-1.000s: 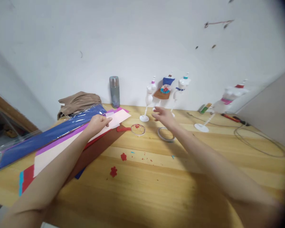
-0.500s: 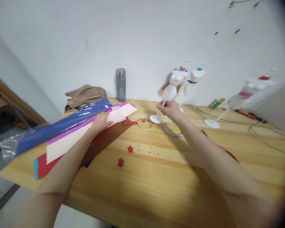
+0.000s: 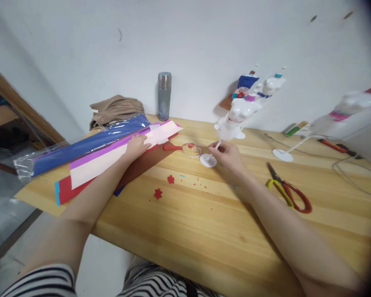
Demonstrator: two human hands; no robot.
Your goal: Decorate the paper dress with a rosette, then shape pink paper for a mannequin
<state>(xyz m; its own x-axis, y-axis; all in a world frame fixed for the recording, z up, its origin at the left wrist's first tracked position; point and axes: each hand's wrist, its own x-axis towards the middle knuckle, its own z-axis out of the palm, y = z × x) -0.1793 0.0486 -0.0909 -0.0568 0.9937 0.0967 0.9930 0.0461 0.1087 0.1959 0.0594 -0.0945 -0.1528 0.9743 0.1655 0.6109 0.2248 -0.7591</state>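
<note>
My right hand [image 3: 227,154] pinches the thin stem of a white mannequin stand, just above its round base [image 3: 208,160]. The mannequin's torso [image 3: 239,110] leans to the right and has a pink band at the neck. My left hand [image 3: 137,146] lies with its fingers spread on the pale pink sheet [image 3: 94,169], on top of purple, red and brown sheets. Beside the base is a clear ring [image 3: 191,150] with a red bit in it. Two red flower cutouts [image 3: 158,193] lie on the table in front of my hands.
Scissors [image 3: 289,192] lie right of my right forearm. More mannequins [image 3: 273,84] stand behind and a further one [image 3: 346,108] at the right, near a cable and a red tool. A bottle [image 3: 164,97], brown cloth [image 3: 117,109] and wrapped blue sheets [image 3: 92,144] are at the back left.
The held mannequin has come nearer and a little to the right with my right hand. The view has shifted, showing the scissors fully. My left hand stays on the sheets.
</note>
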